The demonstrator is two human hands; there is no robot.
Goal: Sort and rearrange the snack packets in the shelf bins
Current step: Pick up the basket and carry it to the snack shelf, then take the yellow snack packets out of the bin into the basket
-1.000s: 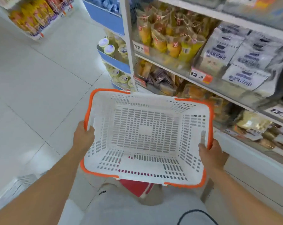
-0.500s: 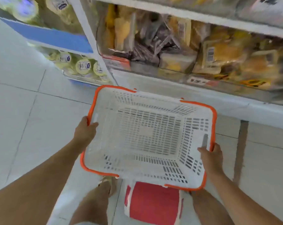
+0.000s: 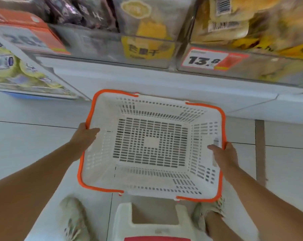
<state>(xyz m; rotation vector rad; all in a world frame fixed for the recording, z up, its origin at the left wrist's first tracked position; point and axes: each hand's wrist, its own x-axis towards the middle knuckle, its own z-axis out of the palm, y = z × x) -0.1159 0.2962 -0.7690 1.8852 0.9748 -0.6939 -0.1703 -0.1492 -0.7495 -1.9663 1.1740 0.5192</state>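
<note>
Glossy tiled floor, slotted white plastic basket (image 3: 151,146) (orange-rimmed), left hand (image 3: 84,136), right hand (image 3: 224,156) gripping rims.

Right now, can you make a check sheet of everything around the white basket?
Surface: pale tiled floor.
Job's things: white slotted plastic basket with orange rim, nothing inside; yellow snack packets in the clear shelf bins.
Clutter: white and red step stool below.
Hands: left hand and right hand grip opposite rims.
Cables: nothing seen.
Surroundings: red price tag reading 13.8.
</note>
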